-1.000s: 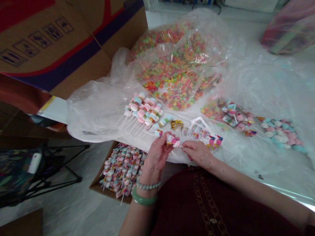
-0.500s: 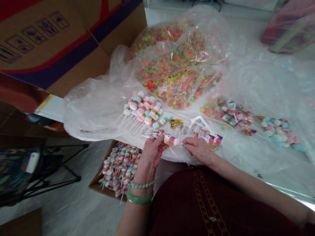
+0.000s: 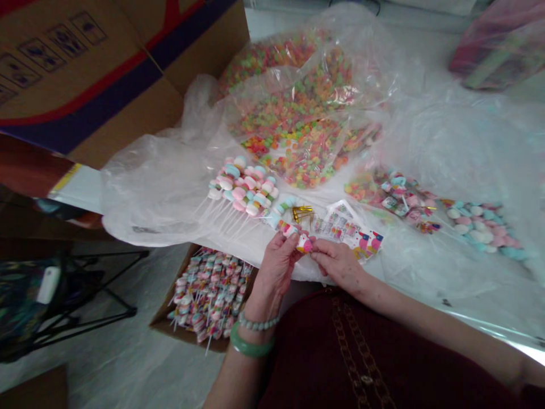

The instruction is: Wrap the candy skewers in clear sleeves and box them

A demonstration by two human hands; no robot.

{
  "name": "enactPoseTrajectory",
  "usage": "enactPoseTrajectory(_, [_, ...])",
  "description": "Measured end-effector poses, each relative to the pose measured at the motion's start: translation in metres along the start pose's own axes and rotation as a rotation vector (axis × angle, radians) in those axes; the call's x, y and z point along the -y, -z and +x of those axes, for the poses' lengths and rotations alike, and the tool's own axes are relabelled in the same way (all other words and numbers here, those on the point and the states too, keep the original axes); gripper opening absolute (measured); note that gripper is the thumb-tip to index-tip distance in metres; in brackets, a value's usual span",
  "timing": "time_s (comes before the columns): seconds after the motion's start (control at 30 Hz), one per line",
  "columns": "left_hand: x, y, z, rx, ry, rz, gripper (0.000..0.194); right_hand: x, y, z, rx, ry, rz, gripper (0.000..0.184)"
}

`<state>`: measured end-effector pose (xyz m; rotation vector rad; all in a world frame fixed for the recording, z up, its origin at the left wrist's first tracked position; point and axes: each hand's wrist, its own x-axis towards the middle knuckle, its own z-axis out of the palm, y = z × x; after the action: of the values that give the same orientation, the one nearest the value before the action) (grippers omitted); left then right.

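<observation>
My left hand (image 3: 277, 262) is closed around a marshmallow skewer (image 3: 298, 237) with pink and white pieces in a printed wrapper. My right hand (image 3: 336, 262) pinches the same skewer at its near end, fingers pressed together. Both hands hover at the front edge of the plastic-covered table. Just beyond them lie gold twist ties (image 3: 301, 213) and a small stack of printed wrappers (image 3: 353, 232). A bunch of unwrapped marshmallow skewers (image 3: 242, 187) lies to the left of these.
Clear bags of small coloured candies (image 3: 298, 125) fill the table's middle. More marshmallow skewers (image 3: 477, 227) lie at the right. A cardboard box of wrapped skewers (image 3: 208, 295) sits on the floor at lower left. A large carton (image 3: 93, 74) stands at the upper left.
My two hands have come closer together on the skewer, and the skewer has tilted up a little. The view has shifted slightly.
</observation>
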<state>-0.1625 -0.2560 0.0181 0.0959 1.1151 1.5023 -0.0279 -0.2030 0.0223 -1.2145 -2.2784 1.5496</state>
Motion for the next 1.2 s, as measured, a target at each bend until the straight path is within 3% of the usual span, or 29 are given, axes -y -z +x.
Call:
enactPoseTrajectory(0.1, [-0.001,-0.003,0.001,0.004,0.007,-0.052,0.028,0.0,0.001,0.0,-0.021,-0.024,0.133,0.019])
enactPoseTrajectory(0.23, [-0.006,0.001,0.003,-0.048,-0.065,-0.076,0.031,-0.007,0.007,-0.001,-0.13,0.019,0.039,0.012])
enactPoseTrajectory(0.43, [0.0,0.001,0.002,-0.094,-0.136,0.165,0.027,-0.008,0.008,0.0,-0.137,-0.019,0.015,0.011])
enactPoseTrajectory(0.6, [0.005,-0.004,0.002,-0.104,-0.206,0.266,0.022,-0.002,0.002,-0.002,-0.205,0.01,0.052,0.052])
enactPoseTrajectory(0.83, [0.009,-0.004,-0.006,-0.07,-0.061,0.178,0.026,-0.003,-0.001,-0.009,-0.294,0.117,0.006,0.053])
enactPoseTrajectory(0.97, [0.01,-0.008,-0.012,-0.046,-0.054,0.093,0.025,-0.002,-0.003,-0.009,-0.265,0.067,0.065,0.059])
enactPoseTrajectory(1.2, [0.022,-0.022,-0.028,0.173,0.263,0.044,0.034,-0.009,-0.003,0.006,-0.272,0.009,0.238,0.056])
